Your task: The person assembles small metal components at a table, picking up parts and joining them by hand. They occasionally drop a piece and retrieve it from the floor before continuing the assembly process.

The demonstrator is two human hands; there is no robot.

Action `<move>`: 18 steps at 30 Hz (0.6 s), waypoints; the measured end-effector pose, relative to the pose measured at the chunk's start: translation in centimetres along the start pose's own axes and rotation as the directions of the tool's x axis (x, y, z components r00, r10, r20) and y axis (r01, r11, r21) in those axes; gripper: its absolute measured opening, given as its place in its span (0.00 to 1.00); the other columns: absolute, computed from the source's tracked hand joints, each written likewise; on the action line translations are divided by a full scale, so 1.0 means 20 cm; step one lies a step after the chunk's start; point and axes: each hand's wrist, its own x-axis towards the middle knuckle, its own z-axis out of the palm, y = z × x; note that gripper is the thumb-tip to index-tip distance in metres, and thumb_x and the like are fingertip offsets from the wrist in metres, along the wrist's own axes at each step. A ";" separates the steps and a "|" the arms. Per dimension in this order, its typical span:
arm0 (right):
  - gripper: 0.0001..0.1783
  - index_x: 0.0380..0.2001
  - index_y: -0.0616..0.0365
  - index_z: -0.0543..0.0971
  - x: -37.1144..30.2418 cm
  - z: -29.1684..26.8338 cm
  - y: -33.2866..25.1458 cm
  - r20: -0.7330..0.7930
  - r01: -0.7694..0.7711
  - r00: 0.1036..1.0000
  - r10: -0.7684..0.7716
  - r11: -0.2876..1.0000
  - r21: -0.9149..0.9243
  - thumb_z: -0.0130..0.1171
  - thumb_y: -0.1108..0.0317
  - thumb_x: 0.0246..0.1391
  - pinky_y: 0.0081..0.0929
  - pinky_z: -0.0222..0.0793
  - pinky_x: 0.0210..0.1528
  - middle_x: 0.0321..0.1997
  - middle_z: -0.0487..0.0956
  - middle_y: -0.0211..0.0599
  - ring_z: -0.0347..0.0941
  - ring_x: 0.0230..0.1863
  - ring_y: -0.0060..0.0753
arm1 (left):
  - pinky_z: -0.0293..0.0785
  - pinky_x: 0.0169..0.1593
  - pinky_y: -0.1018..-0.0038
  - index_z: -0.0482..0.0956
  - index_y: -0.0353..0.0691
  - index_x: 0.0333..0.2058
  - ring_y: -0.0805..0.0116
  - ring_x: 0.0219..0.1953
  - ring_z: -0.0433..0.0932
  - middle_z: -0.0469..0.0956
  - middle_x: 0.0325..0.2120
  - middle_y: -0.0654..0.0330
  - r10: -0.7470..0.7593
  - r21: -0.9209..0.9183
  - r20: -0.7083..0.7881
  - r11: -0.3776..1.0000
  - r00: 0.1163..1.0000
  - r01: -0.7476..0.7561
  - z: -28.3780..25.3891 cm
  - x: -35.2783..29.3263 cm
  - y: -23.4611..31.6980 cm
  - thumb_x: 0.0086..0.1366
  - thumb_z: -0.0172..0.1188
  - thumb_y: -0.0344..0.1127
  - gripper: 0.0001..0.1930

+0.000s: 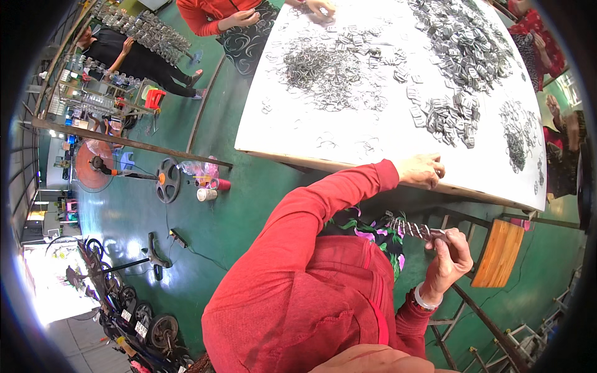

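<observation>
My left hand (423,171) rests at the near edge of the white table (286,133), its fingers curled down and together. Whatever may be between those fingertips is hidden. My right hand (449,258), a white band at its wrist, is raised in front of my lap, away from the table. Thumb and fingers pinch one end of a row of small shiny metal pieces (411,229), which sticks out to the left above my flowered clothing. Past my left hand, a heap of grey metal buckles (451,118) lies on the tabletop.
Loose thin metal pieces (323,71) spread over the table's far left; more lie in a pile (516,137) at right. Co-workers stand around the table, one in an orange-red top (205,15). A wooden stool (497,253) is at right, a fan (93,165) at left.
</observation>
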 end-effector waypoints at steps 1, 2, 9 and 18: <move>0.15 0.35 0.65 0.78 0.01 0.00 0.01 0.000 -0.003 1.000 0.003 1.000 0.005 0.57 0.89 0.42 0.21 0.74 0.24 0.29 0.74 0.43 0.72 0.26 0.30 | 0.68 0.50 0.66 0.82 0.52 0.26 0.60 0.48 0.66 0.73 0.42 0.66 -0.014 -0.050 -0.019 0.999 1.000 0.013 -0.01 0.00 -0.03 0.49 0.63 0.40 0.04; 0.15 0.35 0.65 0.78 0.03 -0.01 0.02 0.003 -0.008 1.000 0.008 1.000 0.010 0.57 0.89 0.42 0.21 0.74 0.24 0.29 0.74 0.43 0.72 0.26 0.30 | 0.68 0.50 0.66 0.82 0.52 0.26 0.60 0.48 0.66 0.73 0.43 0.66 -0.032 -0.101 -0.037 0.995 0.999 0.029 -0.02 -0.02 -0.05 0.49 0.64 0.41 0.05; 0.13 0.32 0.66 0.78 0.13 0.01 0.02 0.042 -0.055 0.998 0.053 0.997 0.050 0.55 0.90 0.41 0.21 0.74 0.23 0.28 0.74 0.42 0.71 0.27 0.30 | 0.70 0.45 0.67 0.81 0.44 0.29 0.61 0.38 0.74 0.78 0.31 0.62 -0.241 -0.106 -0.588 0.969 0.772 0.222 -0.42 -0.24 -0.15 0.51 0.64 0.34 0.06; 0.15 0.35 0.66 0.78 0.24 0.06 0.06 0.049 -0.013 0.999 0.013 1.000 0.002 0.54 0.90 0.41 0.22 0.71 0.26 0.28 0.74 0.43 0.72 0.25 0.31 | 0.72 0.43 0.67 0.80 0.42 0.30 0.60 0.40 0.73 0.74 0.30 0.61 -0.461 0.370 -0.310 0.747 0.832 0.552 -0.67 -0.53 -0.42 0.56 0.59 0.34 0.05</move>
